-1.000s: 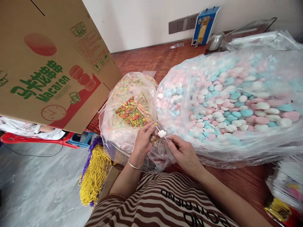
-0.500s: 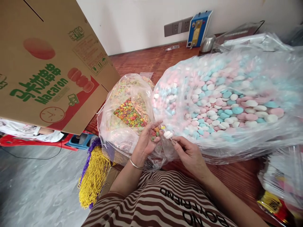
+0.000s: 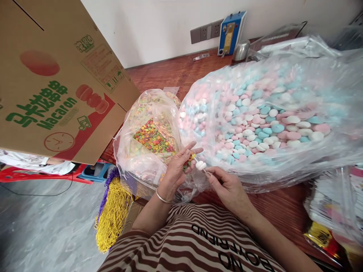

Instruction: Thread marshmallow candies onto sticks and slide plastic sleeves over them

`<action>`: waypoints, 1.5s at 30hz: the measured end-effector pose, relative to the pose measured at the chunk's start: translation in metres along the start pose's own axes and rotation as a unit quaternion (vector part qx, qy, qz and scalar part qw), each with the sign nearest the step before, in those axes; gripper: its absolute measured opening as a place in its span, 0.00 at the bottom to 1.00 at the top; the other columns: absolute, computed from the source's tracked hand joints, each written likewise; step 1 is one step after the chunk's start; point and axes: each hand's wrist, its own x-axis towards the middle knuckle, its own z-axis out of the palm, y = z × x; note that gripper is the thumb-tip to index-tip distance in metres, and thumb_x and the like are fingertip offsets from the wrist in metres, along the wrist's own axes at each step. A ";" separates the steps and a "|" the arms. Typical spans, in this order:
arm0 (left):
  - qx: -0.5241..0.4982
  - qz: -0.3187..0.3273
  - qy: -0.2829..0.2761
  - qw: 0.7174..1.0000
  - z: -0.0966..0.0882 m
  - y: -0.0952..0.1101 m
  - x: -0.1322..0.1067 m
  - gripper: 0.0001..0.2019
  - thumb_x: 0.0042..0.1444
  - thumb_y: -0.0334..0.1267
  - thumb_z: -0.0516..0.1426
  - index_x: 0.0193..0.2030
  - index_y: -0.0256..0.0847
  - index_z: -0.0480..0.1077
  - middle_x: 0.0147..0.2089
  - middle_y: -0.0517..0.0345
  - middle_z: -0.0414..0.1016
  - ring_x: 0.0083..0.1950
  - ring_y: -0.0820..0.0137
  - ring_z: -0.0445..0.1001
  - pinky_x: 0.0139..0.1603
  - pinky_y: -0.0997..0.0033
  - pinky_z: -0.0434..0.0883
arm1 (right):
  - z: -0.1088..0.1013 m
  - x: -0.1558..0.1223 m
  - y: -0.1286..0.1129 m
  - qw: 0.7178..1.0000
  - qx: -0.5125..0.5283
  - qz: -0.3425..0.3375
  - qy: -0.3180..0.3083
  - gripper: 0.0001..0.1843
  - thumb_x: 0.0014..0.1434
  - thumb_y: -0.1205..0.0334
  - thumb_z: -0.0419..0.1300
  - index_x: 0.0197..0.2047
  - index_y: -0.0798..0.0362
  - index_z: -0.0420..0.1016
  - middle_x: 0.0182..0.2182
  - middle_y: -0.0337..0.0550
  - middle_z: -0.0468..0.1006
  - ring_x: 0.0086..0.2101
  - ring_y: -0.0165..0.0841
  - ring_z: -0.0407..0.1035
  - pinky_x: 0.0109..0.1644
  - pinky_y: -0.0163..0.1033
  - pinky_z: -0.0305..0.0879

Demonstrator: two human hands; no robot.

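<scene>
In my left hand (image 3: 176, 166), cupped with its fingers partly stretched out, lie several small coloured cereal rings (image 3: 187, 165). My right hand (image 3: 228, 187) pinches a thin stick (image 3: 206, 172) between thumb and fingers. White round candies (image 3: 200, 165) sit threaded on that stick, and a yellow ring (image 3: 193, 156) shows near its far end, close to my left fingers. Behind my left hand, a clear plastic bag of cereal rings (image 3: 154, 136) lies open at the top. A large clear bag of pink, blue and white candies (image 3: 263, 130) spreads to the right.
A tall cardboard box (image 3: 65, 79) stands at the left of the wooden table (image 3: 159, 75). Against the wall are a blue device (image 3: 231, 34) and a metal cup (image 3: 241, 51). Gold tassels (image 3: 113, 215) hang at lower left. Plastic packets (image 3: 330, 211) lie at right.
The view has turned slightly to the right. The fingers of my left hand have shifted and reach further over the rings. My right hand still pinches the stick with the white candies.
</scene>
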 end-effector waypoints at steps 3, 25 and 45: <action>-0.003 -0.008 -0.004 1.000 0.000 -0.002 -0.001 0.25 0.53 0.43 0.69 0.59 0.41 0.77 0.59 0.38 0.78 0.24 0.83 0.66 0.17 0.82 0.52 | 0.000 0.000 0.000 1.000 -0.001 0.002 0.005 0.11 0.68 0.59 0.55 0.42 0.52 0.78 0.27 0.35 0.76 0.27 0.30 0.66 0.32 0.34 0.61; -0.105 0.099 0.119 0.982 -0.043 0.027 0.009 0.06 0.58 0.27 0.61 0.42 0.36 0.75 0.33 0.60 0.74 0.21 0.86 0.58 0.14 0.87 0.51 | -0.013 -0.023 0.018 0.982 0.091 0.048 0.157 0.13 0.67 0.51 0.59 0.36 0.51 0.72 0.23 0.34 0.65 0.23 0.28 0.57 0.26 0.34 0.55; 0.322 0.424 0.177 0.828 0.000 -0.003 0.007 0.05 0.59 0.33 0.62 0.42 0.42 0.78 0.43 0.54 0.76 0.48 0.67 0.74 0.56 0.69 0.69 | -0.027 -0.041 0.030 0.950 0.204 0.075 0.225 0.20 0.67 0.46 0.57 0.53 0.52 0.74 0.23 0.32 0.62 0.21 0.26 0.54 0.22 0.33 0.51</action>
